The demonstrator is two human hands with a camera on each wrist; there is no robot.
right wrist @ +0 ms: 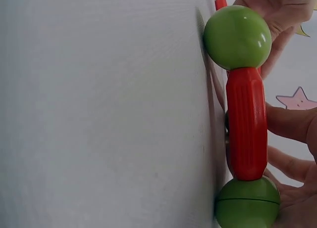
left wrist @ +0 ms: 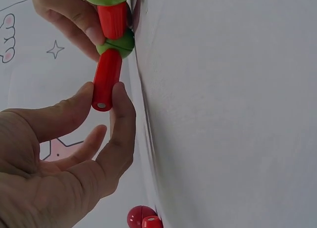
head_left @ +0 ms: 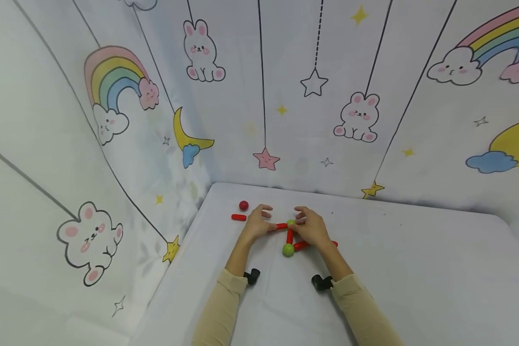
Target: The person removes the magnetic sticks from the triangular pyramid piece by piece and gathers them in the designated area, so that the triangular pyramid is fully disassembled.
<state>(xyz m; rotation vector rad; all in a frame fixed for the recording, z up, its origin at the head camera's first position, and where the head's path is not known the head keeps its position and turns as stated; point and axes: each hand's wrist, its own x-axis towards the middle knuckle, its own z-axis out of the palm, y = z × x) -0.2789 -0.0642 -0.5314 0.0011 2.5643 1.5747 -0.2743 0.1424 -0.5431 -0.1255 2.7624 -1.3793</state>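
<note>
A red magnetic rod (left wrist: 107, 82) is pinched between the thumb and index finger of my left hand (head_left: 257, 224). Its far end touches a green ball (left wrist: 119, 44), which my right hand (head_left: 313, 228) holds with its fingertips. From that ball another red rod (head_left: 290, 236) runs toward me to a nearer green ball (head_left: 288, 250). A further red rod (head_left: 301, 245) leads off to the right, partly under the right hand. In the right wrist view a red rod (right wrist: 246, 124) joins two green balls, with the right thumb behind it.
A loose red ball (head_left: 243, 205) and a loose red rod (head_left: 239, 217) lie left of the left hand on the white table (head_left: 415, 269). A red end (head_left: 335, 243) shows just right of the right hand. Patterned cloth (head_left: 233, 115) stands behind the table.
</note>
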